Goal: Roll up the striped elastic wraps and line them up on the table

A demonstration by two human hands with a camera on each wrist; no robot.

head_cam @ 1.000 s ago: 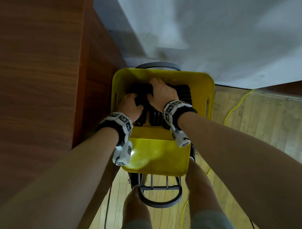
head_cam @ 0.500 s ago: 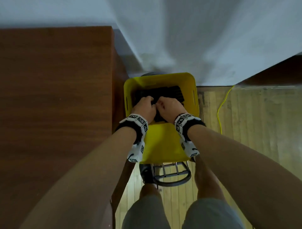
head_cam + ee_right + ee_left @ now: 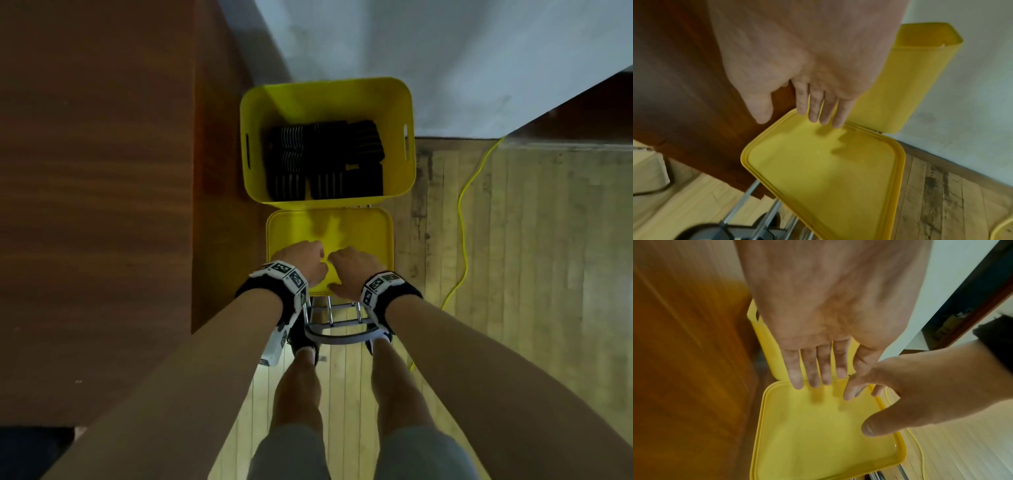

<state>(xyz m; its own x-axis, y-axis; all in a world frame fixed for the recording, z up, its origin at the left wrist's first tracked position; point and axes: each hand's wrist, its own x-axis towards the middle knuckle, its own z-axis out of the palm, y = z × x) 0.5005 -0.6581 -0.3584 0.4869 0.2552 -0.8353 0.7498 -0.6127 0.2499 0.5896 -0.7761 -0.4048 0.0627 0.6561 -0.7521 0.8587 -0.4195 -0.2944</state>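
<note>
Hovering — both hands (image 3: pixel 329 267) above lid (image 3: pixel 363 233)

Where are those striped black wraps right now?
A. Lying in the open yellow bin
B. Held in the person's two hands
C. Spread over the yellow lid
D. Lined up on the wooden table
A. In the head view the striped wraps lie in the open yellow bin, while the left hand and right hand hold nothing, over the bare yellow lid.
</note>
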